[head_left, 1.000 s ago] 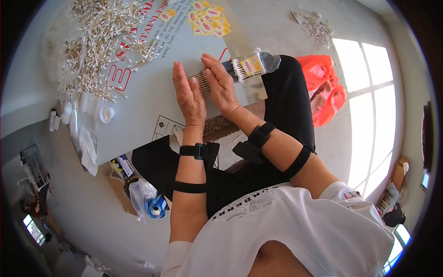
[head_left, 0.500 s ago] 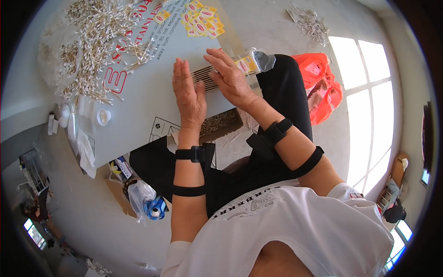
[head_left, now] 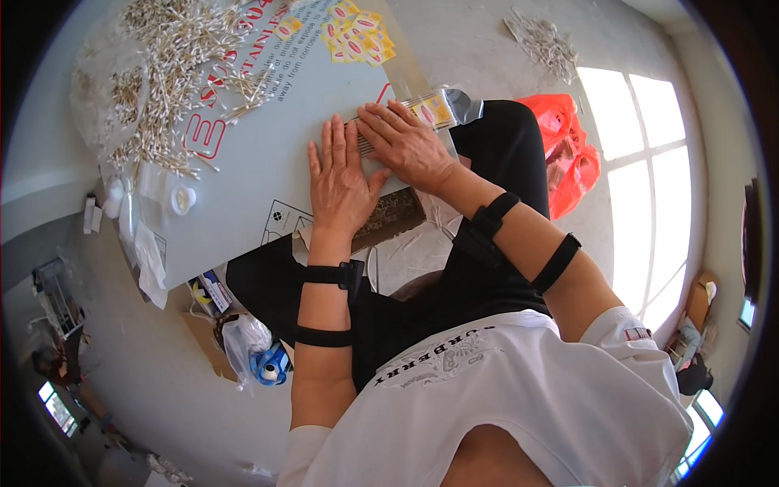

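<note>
A clear plastic packet of cotton swabs lies at the right side of the table, with a yellow and white label card inside its far right end. My right hand rests palm down across the packet, its fingers stretched out. Beside it, my left hand lies flat at the packet's left end, fingers straight and pointing away from me. Both hands are open and cover most of the swabs. Past them lies a group of yellow label cards, and a large heap of loose cotton swabs spreads over the table's left.
Below the near table edge sits a cardboard box with sticks in it. A red plastic bag stands on the floor to the right. More swabs lie on the floor beyond. A round white object is near the table's left edge.
Both hands have come down from a raised, tilted position to lie flat. The right hand now covers more of the packet, and the left has turned palm down beside it.
</note>
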### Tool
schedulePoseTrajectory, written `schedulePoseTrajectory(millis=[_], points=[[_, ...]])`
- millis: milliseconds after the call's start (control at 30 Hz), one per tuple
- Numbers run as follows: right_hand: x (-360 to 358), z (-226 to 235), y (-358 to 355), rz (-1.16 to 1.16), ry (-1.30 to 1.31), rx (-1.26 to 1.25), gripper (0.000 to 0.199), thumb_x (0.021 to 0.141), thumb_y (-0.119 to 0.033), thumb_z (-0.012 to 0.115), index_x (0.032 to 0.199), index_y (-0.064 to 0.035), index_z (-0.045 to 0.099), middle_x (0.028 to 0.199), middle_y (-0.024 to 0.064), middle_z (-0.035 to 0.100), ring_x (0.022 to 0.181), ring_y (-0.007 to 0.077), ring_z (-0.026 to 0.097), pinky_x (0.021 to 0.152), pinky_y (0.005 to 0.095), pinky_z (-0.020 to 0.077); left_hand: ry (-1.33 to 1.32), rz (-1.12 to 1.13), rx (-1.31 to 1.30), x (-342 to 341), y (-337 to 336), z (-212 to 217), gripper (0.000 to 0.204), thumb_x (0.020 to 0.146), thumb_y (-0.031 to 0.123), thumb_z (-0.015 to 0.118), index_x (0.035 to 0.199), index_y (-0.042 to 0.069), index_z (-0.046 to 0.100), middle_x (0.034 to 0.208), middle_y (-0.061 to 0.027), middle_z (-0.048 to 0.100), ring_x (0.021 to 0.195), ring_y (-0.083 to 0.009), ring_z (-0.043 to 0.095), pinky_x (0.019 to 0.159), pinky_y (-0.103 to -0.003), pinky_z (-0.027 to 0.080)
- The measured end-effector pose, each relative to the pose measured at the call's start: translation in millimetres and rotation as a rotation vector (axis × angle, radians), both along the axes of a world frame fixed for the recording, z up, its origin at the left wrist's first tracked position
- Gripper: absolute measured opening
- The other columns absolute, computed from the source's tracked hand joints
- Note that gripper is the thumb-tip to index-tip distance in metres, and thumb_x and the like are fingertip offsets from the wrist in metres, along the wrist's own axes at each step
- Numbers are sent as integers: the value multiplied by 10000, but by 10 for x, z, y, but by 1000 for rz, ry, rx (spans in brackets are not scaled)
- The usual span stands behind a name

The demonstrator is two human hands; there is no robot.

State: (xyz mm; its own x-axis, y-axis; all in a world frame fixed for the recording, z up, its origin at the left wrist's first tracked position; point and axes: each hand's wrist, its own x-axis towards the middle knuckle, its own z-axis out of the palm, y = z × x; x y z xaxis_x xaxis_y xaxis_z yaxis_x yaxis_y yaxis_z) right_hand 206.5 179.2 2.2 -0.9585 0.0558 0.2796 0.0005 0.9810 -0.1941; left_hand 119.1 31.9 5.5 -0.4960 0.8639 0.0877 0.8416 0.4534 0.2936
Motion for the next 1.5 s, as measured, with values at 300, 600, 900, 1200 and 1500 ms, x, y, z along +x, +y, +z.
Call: schedulePoseTrajectory(millis=[300, 600, 900, 1200, 1500], points=[[69, 32, 63, -37, -30, -11, 541, 906, -279, 601, 1388, -61, 487, 1474, 98, 444, 1417, 260, 338, 1182, 457, 211, -1, 11, -31, 45, 39, 38, 834, 890, 461, 612, 1493, -12, 284, 1583, -190, 226, 1483, -317, 175, 1195, -504, 122], [442, -64, 525, -397, -74, -105, 522, 991, -352, 483, 1477, -195, 375, 1565, 91, 295, 1450, 268, 263, 1190, 491, 121, -21, 41, -37, 92, 86, 24, 829, 910, 428, 603, 1517, 3, 231, 1597, -181, 186, 1489, -315, 152, 1201, -486, 111], [438, -119, 512, -346, -56, -246, 520, 995, -339, 475, 1479, -180, 369, 1564, 117, 291, 1444, 284, 275, 1175, 487, 152, -48, 39, -29, 203, 258, 25, 805, 934, 420, 566, 1520, -4, 212, 1598, -193, 167, 1485, -338, 145, 1199, -495, 107], [441, -147, 535, -346, -41, -297, 501, 1008, -345, 444, 1474, -173, 381, 1561, 128, 293, 1442, 299, 278, 1170, 502, 166, -45, 42, -35, 210, 285, 29, 804, 940, 429, 556, 1524, 3, 204, 1601, -187, 163, 1488, -329, 139, 1199, -496, 106], [439, -175, 528, -347, -23, -347, 499, 1016, -357, 421, 1482, -184, 375, 1567, 123, 285, 1452, 293, 264, 1180, 507, 142, -17, 48, -36, 253, 345, -15, 827, 920, 429, 586, 1523, 2, 213, 1601, -184, 178, 1493, -309, 141, 1203, -480, 96]])
